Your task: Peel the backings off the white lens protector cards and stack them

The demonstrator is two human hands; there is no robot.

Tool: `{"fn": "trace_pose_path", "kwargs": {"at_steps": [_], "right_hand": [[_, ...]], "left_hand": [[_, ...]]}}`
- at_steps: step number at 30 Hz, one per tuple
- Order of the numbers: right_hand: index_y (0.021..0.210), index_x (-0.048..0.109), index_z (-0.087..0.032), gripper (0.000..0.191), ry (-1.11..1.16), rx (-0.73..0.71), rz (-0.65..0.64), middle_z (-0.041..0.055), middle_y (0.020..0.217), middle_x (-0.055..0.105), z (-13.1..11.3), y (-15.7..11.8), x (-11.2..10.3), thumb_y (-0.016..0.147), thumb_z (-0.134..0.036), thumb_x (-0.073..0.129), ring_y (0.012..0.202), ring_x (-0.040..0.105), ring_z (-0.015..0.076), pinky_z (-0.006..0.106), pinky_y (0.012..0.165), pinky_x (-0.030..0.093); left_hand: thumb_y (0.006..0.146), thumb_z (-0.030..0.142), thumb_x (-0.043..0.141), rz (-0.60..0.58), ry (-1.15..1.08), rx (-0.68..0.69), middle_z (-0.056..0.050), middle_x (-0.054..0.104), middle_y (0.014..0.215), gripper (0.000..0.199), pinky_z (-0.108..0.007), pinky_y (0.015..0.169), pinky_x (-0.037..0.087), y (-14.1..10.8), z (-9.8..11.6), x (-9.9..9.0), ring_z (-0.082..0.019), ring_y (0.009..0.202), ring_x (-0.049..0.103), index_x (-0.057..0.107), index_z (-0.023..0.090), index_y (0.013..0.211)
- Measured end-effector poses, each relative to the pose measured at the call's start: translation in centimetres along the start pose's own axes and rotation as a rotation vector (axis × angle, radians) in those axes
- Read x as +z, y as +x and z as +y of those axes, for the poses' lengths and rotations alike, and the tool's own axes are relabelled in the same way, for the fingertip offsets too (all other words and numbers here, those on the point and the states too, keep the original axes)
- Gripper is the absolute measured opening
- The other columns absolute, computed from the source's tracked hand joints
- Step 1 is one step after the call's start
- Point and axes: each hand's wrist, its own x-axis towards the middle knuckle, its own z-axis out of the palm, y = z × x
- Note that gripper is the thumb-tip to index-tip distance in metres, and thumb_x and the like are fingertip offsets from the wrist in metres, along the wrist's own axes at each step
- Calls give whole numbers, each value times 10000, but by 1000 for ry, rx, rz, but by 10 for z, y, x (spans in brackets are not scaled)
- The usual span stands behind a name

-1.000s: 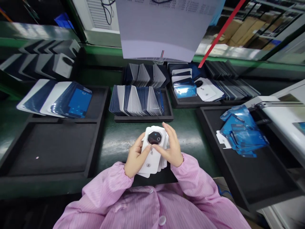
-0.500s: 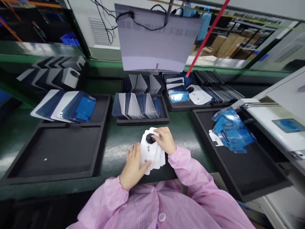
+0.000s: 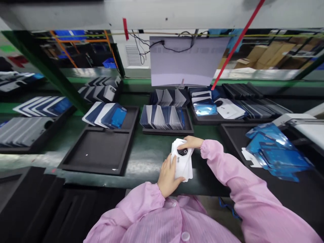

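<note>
A small stack of white phone-back panels (image 3: pixel 183 166) with rounded corners lies just above the bench in front of me. The top one carries a black camera patch and a few dark printed marks. Along its left edge my left hand (image 3: pixel 169 177) holds the stack, thumb across the lower face. My right hand (image 3: pixel 190 143) grips the upper right corner, with the thumb over the camera patch and the other fingers hidden behind. The lower panels fan out slightly to the right.
Beyond the stack stands a black tray of upright dark and white panels (image 3: pixel 162 118). A divided black tray (image 3: pixel 97 146) with leaning panels (image 3: pixel 105 114) is at left. To the right, blue films (image 3: pixel 278 152) lie heaped in another tray. A grey screen back (image 3: pixel 188 62) rises behind.
The view has swung left, showing more trays there. The fanned panels are drawn closer together into a neater stack. My right thumb has shifted onto the camera patch.
</note>
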Motion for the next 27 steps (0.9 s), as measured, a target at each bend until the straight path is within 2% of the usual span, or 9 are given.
{"fn": "trace_pose_path", "kwargs": {"at_steps": [4,7,9,10,12,14,19,23,27], "right_hand": [[823,678,-143,433,87,-125,-90,38,810,711,-7,-19,-8,559,-456,815,734,657,191,258,636,503],[831,619,-149,467,149,-297,-14,2,774,656,-5,-41,-5,539,-443,835,712,610,158,242,623,476],[845,581,-158,498,258,-430,37,-17,763,624,2,-52,3,534,-447,842,692,585,141,243,627,472],[863,566,-163,518,334,-481,62,-23,771,616,6,-55,9,533,-449,845,688,580,134,245,634,475],[886,543,-169,565,492,-547,144,-25,785,607,16,-57,23,520,-468,853,678,579,128,250,639,481],[903,532,-175,614,590,-578,229,-24,794,605,26,-55,35,500,-507,856,676,585,127,255,643,485],[969,532,-192,685,610,-628,300,12,889,634,52,-53,46,479,-538,864,748,628,153,277,690,508],[982,568,-202,605,440,-698,371,48,957,664,69,-57,47,541,-499,857,824,660,187,310,752,526],[1029,561,-207,585,295,-689,361,56,997,671,72,-57,51,589,-472,839,901,666,209,336,834,518]], "left_hand": [[639,312,802,65,-62,-20,-220,104,1596,1100,-547,1129,290,-1,4,0,-378,1453,211,140,186,1508],[652,336,794,43,-146,-31,-223,276,1548,1136,-520,1094,354,-6,7,-22,-364,1417,314,78,179,1521],[766,370,700,2,-198,-96,-174,568,1350,992,-488,963,481,-9,9,-43,-330,1208,582,84,198,1524],[791,396,674,-1,-172,-100,-150,642,1254,906,-478,919,506,-9,9,-52,-324,1119,639,163,201,1513],[840,404,616,44,-59,-20,-122,659,1242,614,-454,925,506,-8,7,-66,-312,1100,650,432,230,1399],[868,394,582,117,67,89,-110,675,1215,495,-428,923,508,-6,6,-71,-298,1078,657,520,234,1332],[903,316,536,170,262,245,-81,726,997,441,-367,819,544,-1,12,-64,-251,912,680,522,233,1337],[882,257,572,165,255,229,-66,714,1039,406,-365,843,543,3,11,-54,-232,926,670,549,234,1287],[835,225,636,215,90,150,-68,674,1137,533,-363,916,527,7,0,-40,-219,1034,653,470,242,1341]]}}
